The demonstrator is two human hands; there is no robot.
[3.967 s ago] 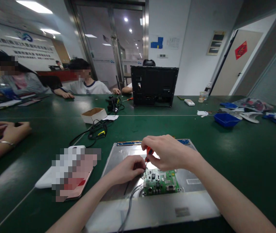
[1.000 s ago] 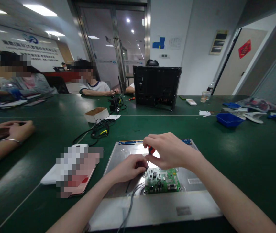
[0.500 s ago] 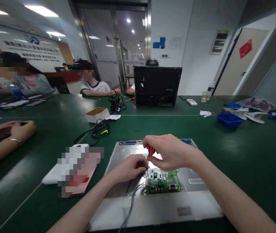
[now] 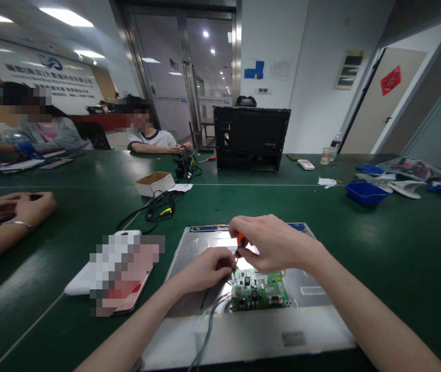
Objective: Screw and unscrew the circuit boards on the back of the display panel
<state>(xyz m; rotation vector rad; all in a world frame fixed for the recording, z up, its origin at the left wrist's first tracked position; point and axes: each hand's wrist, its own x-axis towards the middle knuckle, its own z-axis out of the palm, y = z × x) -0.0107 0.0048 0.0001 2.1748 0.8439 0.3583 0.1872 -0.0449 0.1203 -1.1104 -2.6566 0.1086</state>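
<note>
My right hand [image 4: 269,243] is closed round the orange-and-black handle of a small screwdriver [image 4: 242,241], held upright. Its thin shaft points down at the upper left corner of a green circuit board [image 4: 259,290]. My left hand [image 4: 210,267] is closed beside that corner, thumb and fingertips pinched near the screwdriver's tip; whatever they hold is hidden. The board lies on the metal back of a display panel [image 4: 181,258], flat on the table in front of me. Grey cables [image 4: 209,325] run from the board's left side toward the near edge.
Left of the panel lie a white object [image 4: 78,279] and a pink phone [image 4: 129,297]. Black cables [image 4: 154,209] and a small open box [image 4: 154,183] are beyond them. A black monitor housing [image 4: 251,139] stands opposite. Blue tray [image 4: 365,192] at right; co-worker's hands [image 4: 26,209] at left.
Both hands stay at the board's corner; the right fingers shift slightly round the screwdriver handle. The view has moved slightly since the oldest frame. A co-worker opposite has drawn both hands together.
</note>
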